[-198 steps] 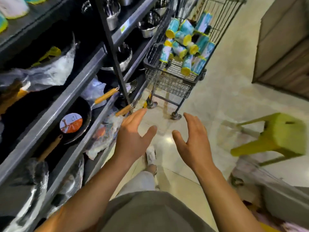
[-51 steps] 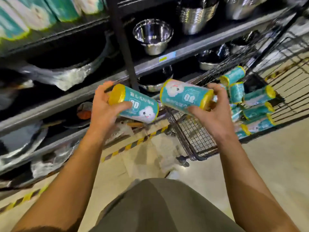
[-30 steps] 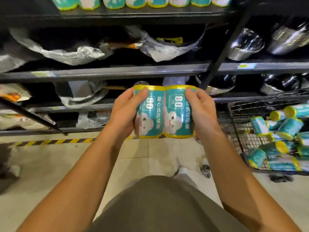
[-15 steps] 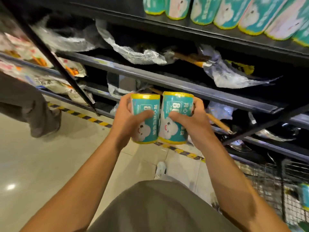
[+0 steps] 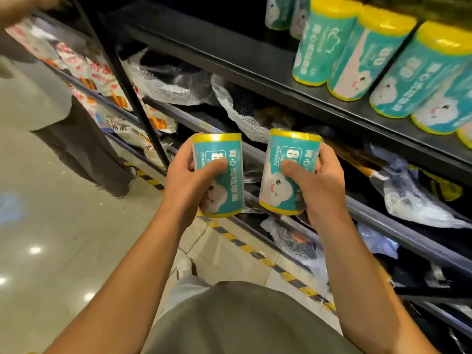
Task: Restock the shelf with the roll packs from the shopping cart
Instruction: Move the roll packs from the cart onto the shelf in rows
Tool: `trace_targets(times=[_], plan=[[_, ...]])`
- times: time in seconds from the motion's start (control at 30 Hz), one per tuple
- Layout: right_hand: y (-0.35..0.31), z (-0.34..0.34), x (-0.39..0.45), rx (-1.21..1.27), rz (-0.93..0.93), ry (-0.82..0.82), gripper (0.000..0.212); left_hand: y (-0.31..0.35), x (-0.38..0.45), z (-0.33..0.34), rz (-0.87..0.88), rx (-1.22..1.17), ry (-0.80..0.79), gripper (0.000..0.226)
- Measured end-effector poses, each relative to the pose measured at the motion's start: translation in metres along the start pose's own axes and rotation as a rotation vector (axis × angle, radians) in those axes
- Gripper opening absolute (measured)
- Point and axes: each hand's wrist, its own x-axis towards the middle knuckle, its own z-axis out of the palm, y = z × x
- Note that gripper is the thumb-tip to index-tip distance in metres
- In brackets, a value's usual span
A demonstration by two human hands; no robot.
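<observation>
Packs upright, one gripped in left hand (image 5: 187, 185), one in right hand (image 5: 320, 186); stocked shelf (image 5: 255, 70) lies above and right, right hand nearer.

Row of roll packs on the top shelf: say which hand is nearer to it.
Right. The right hand, gripping a roll pack, is below the row of roll packs; the left hand is further left.

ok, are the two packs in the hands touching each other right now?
No: the pack in the left hand and the pack in the right hand are held upright side by side, with a clear gap between them.
</observation>
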Motion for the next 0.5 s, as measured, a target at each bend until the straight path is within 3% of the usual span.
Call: trace_targets(times=[0.27,0.37,0.5], plan=[[-0.024,0.054,0.039,-0.034,-0.145,0.092,0.052,0.020,0.095,-0.028,0.033,-0.064,-0.177,0.034],[-0.035,0.079,0.053,-0.050,-0.201,0.185,0.052,0.031,0.140,-0.041,0.033,-0.061,-0.280,0.046],[-0.057,0.108,0.075,-0.030,-0.275,0.336,0.056,0.053,0.191,-0.055,0.123,-0.052,-0.413,0.040]])
